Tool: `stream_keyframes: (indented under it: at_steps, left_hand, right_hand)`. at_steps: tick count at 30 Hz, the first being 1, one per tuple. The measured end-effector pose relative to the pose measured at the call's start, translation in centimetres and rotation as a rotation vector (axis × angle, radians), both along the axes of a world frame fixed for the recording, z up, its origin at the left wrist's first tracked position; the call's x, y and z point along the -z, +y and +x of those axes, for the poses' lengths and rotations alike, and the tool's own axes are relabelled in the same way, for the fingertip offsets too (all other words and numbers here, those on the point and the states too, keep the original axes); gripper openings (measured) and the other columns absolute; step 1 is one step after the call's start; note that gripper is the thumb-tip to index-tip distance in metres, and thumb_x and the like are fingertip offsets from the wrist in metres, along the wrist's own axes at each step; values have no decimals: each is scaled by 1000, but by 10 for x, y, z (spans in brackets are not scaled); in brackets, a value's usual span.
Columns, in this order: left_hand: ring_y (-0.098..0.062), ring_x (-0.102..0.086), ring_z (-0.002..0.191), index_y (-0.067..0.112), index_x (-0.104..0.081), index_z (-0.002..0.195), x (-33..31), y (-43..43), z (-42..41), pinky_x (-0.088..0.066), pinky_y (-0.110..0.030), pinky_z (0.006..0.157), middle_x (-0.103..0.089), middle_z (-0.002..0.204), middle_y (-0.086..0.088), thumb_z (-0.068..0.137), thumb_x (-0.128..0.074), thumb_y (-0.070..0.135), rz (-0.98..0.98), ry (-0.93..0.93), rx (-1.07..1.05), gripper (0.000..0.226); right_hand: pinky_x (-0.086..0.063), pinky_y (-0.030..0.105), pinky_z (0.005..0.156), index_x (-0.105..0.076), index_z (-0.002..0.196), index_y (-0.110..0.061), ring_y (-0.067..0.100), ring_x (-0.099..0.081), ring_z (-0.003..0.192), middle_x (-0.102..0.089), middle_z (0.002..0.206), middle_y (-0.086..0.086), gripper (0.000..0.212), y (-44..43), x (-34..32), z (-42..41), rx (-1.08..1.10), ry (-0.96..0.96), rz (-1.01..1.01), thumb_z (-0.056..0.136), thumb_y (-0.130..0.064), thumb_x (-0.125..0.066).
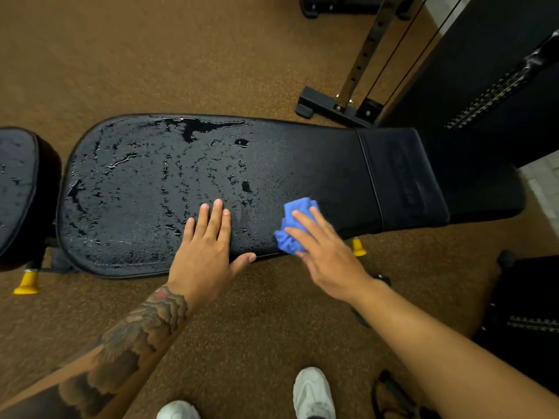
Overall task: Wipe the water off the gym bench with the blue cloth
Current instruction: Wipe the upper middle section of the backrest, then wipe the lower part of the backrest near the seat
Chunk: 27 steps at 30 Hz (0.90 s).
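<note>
Because water lies across most of its long back pad, the gym bench (317,164) is entered as part wiped: beads and streaks of water (136,176) cover the left and middle of the pad, while the stretch to the right, up to the stitched end panel, looks dull and dry. Item, blue cloth (298,205): bunched into a wad, lying on the pad close to the near edge, at the border between wet and dry, which is likely where the next stroke has to start. Item, right hand (329,252): laid over the cloth with fingers extended and spread, pressing it to the vinyl rather than clutching it, a hold that suits pushing a wad across a flat surface. Item, left hand (208,246): palm down on the wet pad just left of the cloth, fingers straight, thumb out along the near edge, holding nothing; judged to be bracing the person's lean. Item, separate seat pad (21,176), far left: also beaded with water, not yet wiped. Adjuncts: yellow foot cap (26,281), brown speckled floor (151,55), rack base (338,107) behind, white shoes (313,391) below.
</note>
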<state>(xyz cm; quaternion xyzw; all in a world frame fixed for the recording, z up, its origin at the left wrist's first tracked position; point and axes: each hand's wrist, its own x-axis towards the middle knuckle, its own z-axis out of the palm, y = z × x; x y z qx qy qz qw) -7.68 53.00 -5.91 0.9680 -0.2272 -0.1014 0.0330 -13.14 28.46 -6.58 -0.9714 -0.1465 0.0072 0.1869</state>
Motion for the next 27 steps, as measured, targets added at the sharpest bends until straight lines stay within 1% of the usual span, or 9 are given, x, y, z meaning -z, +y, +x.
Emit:
stream_keyframes:
  at_steps: [4, 7, 9, 12, 16, 19, 21, 23, 27]
  left_hand:
    - [-34, -8, 145, 0, -19, 148, -1, 0, -2, -16, -51, 115, -12, 158, -17, 83, -13, 74, 2, -3, -6, 98]
    - [-32, -3, 146, 2, -14, 149, -1, 0, -3, -12, -50, 116, -7, 158, -16, 83, -12, 75, -1, -2, -8, 99]
    - [-32, -2, 146, 2, -14, 149, -1, 0, -2, -12, -49, 116, -6, 159, -16, 82, -13, 75, -8, 4, -15, 99]
    - [-31, -3, 146, 2, -15, 149, 1, 1, 0, -8, -47, 115, -7, 158, -16, 80, -13, 76, -26, 2, -12, 101]
    - [-30, -5, 146, 1, -18, 148, 5, 3, -2, -8, -45, 114, -10, 158, -16, 81, -18, 77, -36, -4, -11, 101]
    - [-27, 3, 146, 3, -10, 150, 1, 2, -2, -5, -44, 117, -1, 159, -13, 83, -25, 77, -89, 21, -32, 101]
    - [-24, 8, 146, 6, -3, 151, -6, 0, -2, -3, -43, 119, 6, 160, -8, 86, -43, 66, -184, 64, -66, 97]
    - [-20, 9, 146, 8, -2, 152, -17, -7, -3, -2, -40, 119, 8, 159, -5, 90, -51, 47, -311, 35, -41, 88]
    - [-17, 4, 147, 10, -6, 152, -31, -34, 4, -5, -38, 119, 3, 160, -3, 82, -38, 26, -432, 69, 53, 79]
  right_hand:
    - [-28, 57, 110, -52, 132, -7, 43, -21, 141, -39, 148, 16, 44, -35, 0, 38, 279, 12, 19, 95, -28, -38]
    - [-27, 57, 110, -54, 129, -7, 47, -23, 138, -40, 146, 18, 42, -10, -2, 74, 406, -2, 51, 92, -24, -44]
    - [-25, 56, 110, -53, 132, -8, 44, -20, 141, -37, 149, 16, 42, 22, -4, 81, 364, -15, 64, 93, -23, -45]
    - [-10, 49, 115, -47, 138, -12, 35, -10, 146, -29, 155, 8, 41, 66, -2, 66, 132, -20, 40, 98, -21, -47]
    - [-13, 48, 115, -45, 139, -13, 32, -9, 146, -27, 156, 6, 43, 78, 1, 54, 24, -44, 12, 98, -24, -47]
    - [-14, 49, 115, -43, 140, -13, 33, -8, 146, -27, 156, 8, 44, 74, -1, 55, -2, -10, 18, 98, -24, -47]
    - [-11, 49, 115, -40, 142, -14, 32, -5, 146, -24, 157, 7, 47, 74, -3, 56, -19, 30, 53, 97, -23, -47]
    - [-6, 48, 117, -30, 147, -14, 27, 0, 147, -19, 159, 5, 59, 71, -7, 57, -7, 136, 192, 91, -15, -50]
    - [-5, 44, 119, 1, 153, -12, 19, 2, 148, -4, 161, 7, 89, 58, -24, 60, 55, 388, 477, 78, -3, -47]
